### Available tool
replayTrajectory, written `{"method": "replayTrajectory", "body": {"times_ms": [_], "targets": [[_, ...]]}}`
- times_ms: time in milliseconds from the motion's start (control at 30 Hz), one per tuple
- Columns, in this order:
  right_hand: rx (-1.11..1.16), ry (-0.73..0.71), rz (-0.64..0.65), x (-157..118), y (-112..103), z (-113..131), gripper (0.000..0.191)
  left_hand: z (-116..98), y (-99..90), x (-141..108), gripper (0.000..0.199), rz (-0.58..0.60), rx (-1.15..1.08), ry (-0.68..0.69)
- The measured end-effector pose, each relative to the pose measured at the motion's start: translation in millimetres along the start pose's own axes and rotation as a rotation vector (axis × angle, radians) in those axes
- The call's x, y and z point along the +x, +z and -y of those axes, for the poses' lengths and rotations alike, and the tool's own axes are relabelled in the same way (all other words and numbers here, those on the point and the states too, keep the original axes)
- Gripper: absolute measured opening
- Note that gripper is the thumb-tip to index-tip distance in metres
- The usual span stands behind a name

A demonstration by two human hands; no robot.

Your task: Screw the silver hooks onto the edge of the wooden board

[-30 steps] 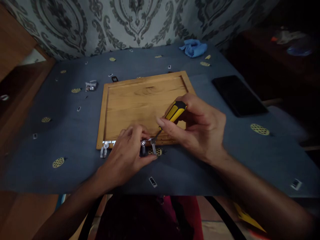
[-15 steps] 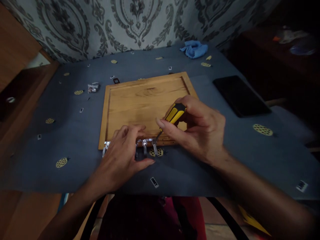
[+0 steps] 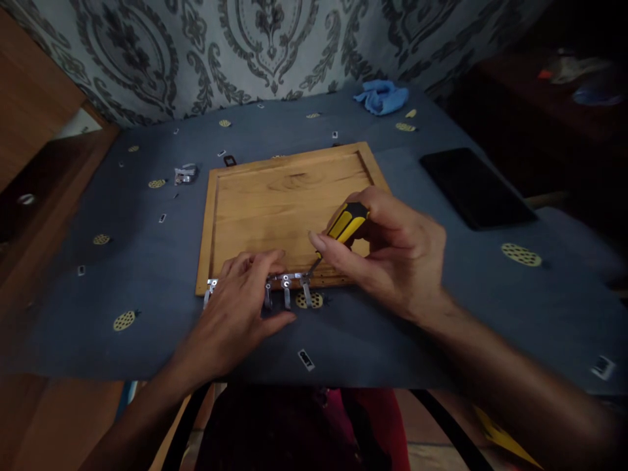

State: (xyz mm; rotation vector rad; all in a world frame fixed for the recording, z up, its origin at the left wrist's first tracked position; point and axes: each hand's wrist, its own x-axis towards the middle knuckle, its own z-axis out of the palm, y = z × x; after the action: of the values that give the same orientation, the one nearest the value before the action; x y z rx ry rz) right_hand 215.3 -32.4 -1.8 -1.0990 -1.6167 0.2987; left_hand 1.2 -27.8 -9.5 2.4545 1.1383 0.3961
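A yellow and black screwdriver (image 3: 346, 223) is gripped in my right hand (image 3: 392, 255), tilted, its tip at the rightmost metal hook (image 3: 307, 291). That hook belongs to a silvery strip of several hooks (image 3: 286, 288) along the near edge of a framed wooden board (image 3: 289, 203), which lies flat. My left hand (image 3: 245, 288) rests over the left part of the strip and the board's edge, fingers spread and thumb stretched out below, hiding some of the hooks. Whether the tip sits in a screw is too small to tell.
Loose metal hooks (image 3: 185, 174) lie left of the board on the blue patterned tablecloth (image 3: 147, 281). A black phone or tablet (image 3: 478, 188) is at the right, and a crumpled blue cloth (image 3: 381, 97) at the back. A patterned curtain (image 3: 275, 46) hangs behind the table.
My left hand has shifted slightly left along the strip, uncovering a bit more of a hook. The screwdriver stays at the same hook; the whole view has moved a little.
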Motion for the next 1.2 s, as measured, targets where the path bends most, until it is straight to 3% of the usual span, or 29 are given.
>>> {"method": "replayTrajectory", "body": {"times_ms": [433, 667, 1067, 1200], "targets": [[-0.003, 0.063, -0.023, -2.5, 0.2, 1.9, 0.032, 2.0, 4.3, -0.6, 0.073, -0.020, -0.026, -0.035], [0.007, 0.009, 0.000, -1.0, -0.1, 0.2, 0.030, 0.8, 3.8, 0.6, 0.066, -0.012, -0.004, -0.027], [-0.037, -0.036, -0.025, -2.0, 1.2, -2.5, 0.025, -4.8, -5.3, 2.6, 0.079, -0.034, 0.040, 0.025], [-0.064, -0.041, -0.034, -1.9, 1.0, -3.0, 0.027, -12.4, -1.5, 9.6, 0.077, 0.019, 0.044, 0.051]]}}
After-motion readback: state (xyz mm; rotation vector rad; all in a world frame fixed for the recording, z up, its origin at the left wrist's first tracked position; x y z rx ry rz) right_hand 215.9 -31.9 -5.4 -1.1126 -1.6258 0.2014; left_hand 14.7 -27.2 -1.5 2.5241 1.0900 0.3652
